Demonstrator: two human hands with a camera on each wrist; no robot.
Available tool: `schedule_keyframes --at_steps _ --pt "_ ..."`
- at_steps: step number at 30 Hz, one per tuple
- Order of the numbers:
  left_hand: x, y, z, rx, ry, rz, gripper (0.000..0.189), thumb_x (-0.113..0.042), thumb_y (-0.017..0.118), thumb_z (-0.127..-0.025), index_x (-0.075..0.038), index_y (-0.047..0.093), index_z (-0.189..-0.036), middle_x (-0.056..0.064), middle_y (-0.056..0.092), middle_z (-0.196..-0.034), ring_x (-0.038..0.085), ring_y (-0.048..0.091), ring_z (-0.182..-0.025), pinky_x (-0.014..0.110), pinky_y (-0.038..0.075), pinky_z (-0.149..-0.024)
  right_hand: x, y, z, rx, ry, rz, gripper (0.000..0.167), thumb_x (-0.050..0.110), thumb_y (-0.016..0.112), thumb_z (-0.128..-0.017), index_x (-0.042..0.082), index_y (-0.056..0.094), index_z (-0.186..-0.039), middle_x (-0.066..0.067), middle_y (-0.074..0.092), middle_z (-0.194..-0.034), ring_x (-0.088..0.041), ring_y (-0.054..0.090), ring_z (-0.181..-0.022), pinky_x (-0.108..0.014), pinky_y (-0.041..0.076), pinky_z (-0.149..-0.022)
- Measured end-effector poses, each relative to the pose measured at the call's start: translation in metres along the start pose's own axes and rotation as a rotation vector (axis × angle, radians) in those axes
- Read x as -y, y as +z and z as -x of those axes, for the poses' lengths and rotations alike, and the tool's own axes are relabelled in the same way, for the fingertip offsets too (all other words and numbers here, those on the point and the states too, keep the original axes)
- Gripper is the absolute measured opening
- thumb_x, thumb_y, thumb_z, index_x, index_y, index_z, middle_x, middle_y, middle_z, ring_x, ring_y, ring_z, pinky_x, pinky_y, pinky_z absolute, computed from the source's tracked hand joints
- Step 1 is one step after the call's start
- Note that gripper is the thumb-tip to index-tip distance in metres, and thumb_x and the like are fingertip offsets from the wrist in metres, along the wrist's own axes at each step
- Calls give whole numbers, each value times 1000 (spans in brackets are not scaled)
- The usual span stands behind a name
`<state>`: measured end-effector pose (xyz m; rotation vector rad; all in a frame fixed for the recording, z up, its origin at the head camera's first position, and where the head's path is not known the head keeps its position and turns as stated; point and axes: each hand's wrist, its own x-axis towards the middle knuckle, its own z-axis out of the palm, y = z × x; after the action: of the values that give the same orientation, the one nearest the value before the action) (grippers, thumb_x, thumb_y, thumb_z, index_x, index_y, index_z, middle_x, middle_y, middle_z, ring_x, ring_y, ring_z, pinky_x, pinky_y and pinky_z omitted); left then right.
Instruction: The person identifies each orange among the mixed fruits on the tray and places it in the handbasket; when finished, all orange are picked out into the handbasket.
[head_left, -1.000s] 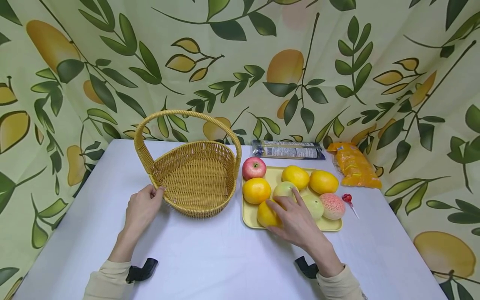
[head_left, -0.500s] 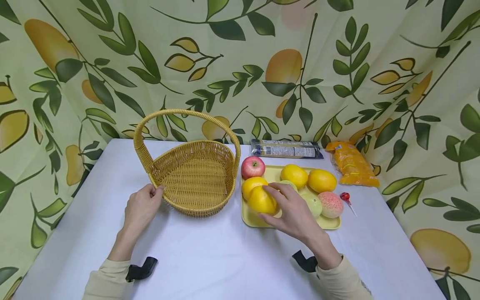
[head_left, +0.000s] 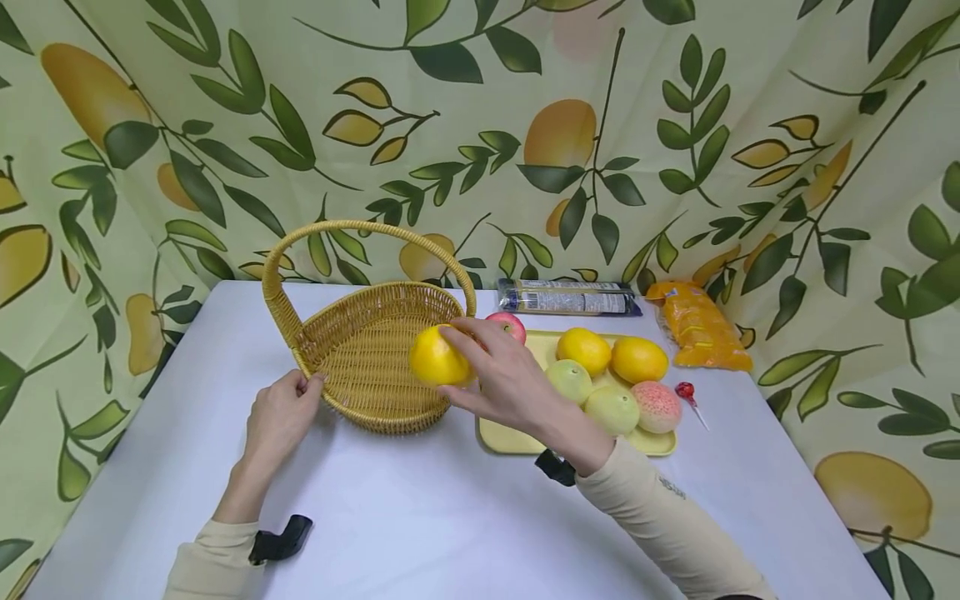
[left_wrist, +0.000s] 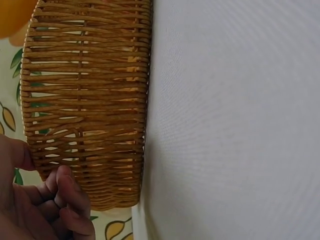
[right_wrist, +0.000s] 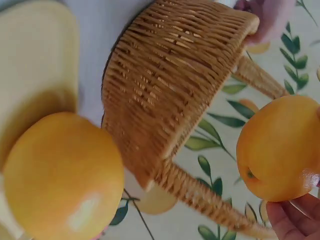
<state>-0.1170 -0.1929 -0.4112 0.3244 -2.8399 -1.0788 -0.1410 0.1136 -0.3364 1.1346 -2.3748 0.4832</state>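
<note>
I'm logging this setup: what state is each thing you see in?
Basket: upright, handle raised, no fruit visible inside
Gripped yellow fruit: in the air
Right hand: gripping that fruit
Left hand: gripping the basket
Tray: flat, bearing other fruit
Clear-wrapped pack: lying down
Orange bag: lying down, seal unclear
Lollipop: lying on the table

The basket [head_left: 375, 367] is showing rough, woven wicker; the orange [right_wrist: 277, 150] is gleaming, smooth and glossy. The tablecloth [head_left: 397, 508] is looking matt and soft, the tray [head_left: 502, 437] is passing for smooth plastic, and the bag [head_left: 697, 329] is flashing shiny, crinkled plastic film.
</note>
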Motion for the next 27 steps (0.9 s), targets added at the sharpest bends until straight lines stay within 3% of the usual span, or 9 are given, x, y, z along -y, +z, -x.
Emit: schedule_keyframes --at_steps 4,10,17,27 --pt "1 0 0 5 -9 1 38 -35 42 -101 -7 47 -74 2 45 -60 17 42 -54 29 32 -47 8 17 -23 115 -1 47 63 39 75 -82 9 55 -134 -11 57 -131 -25 57 -120 -37 49 -99" --pt "2 1 1 20 -22 7 39 -37 43 -101 -8 48 -75 1 45 -61 16 42 -55 29 32 -47 14 41 -37 278 44 95 64 46 70 -85 12 54 -136 -8 58 -131 -23 58 -117 -35 51 -96" --pt "3 2 0 16 -16 8 38 -36 42 -101 -8 48 -75 1 45 -60 16 42 -54 28 32 -46 15 63 -36 413 83 156 63 48 70 -85 12 54 -134 -6 60 -122 -19 62 -103 -31 54 -83" --pt "2 2 0 13 -13 11 37 -35 43 -100 -8 47 -74 1 44 -60 16 41 -53 28 31 -46 11 74 -33 518 172 159 65 49 70 -85 11 53 -135 -7 62 -120 -20 62 -103 -33 54 -81"
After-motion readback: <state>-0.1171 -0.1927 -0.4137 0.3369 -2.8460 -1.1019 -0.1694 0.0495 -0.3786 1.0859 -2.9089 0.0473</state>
